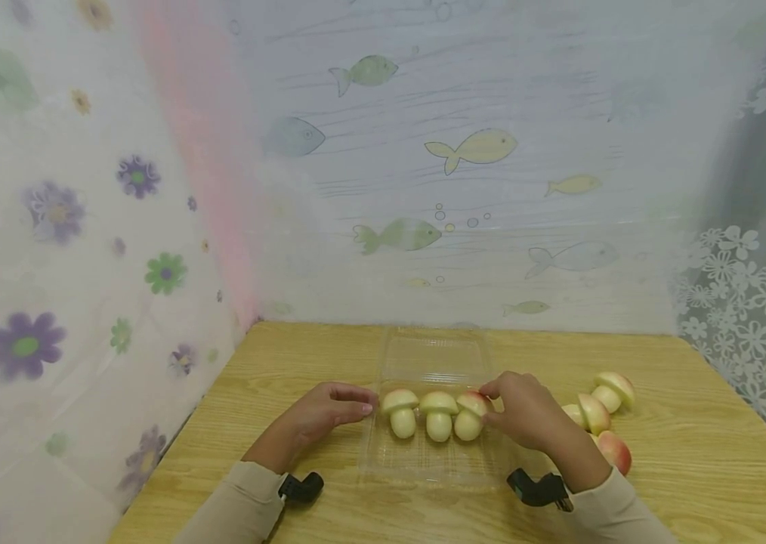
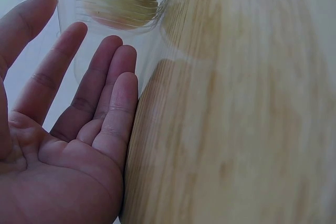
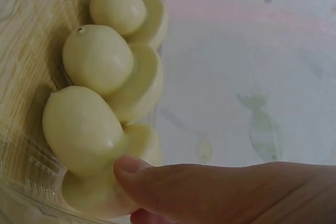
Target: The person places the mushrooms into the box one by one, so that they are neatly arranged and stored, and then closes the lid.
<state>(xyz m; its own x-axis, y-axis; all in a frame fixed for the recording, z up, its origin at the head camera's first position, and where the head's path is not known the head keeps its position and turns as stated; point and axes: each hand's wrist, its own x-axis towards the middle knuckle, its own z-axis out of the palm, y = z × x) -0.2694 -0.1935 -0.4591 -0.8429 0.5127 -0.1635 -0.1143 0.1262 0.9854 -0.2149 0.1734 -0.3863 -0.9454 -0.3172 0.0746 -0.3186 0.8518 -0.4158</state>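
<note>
A clear plastic clamshell box (image 1: 430, 465) lies opened on the table, its lid toward the back. Three mushroom-shaped pieces, pale with reddish caps, lie side by side in it: the left one (image 1: 402, 414), the middle one (image 1: 439, 415) and the right one (image 1: 469, 415). My right hand (image 1: 529, 412) pinches the cap of the right mushroom-shaped piece, thumb (image 3: 157, 179) on its near side; the other fingertips are mostly hidden. At the box's left side my left hand (image 1: 325, 415) holds nothing, its fingers (image 2: 118, 98) extended toward the clear wall.
Several more mushroom-shaped pieces (image 1: 594, 414) lie on the wooden table (image 1: 682, 453) to the right of my right hand. A sheet with printed fish (image 1: 403, 234) hangs behind the table. A flowered sheet (image 1: 84, 272) hangs at the left.
</note>
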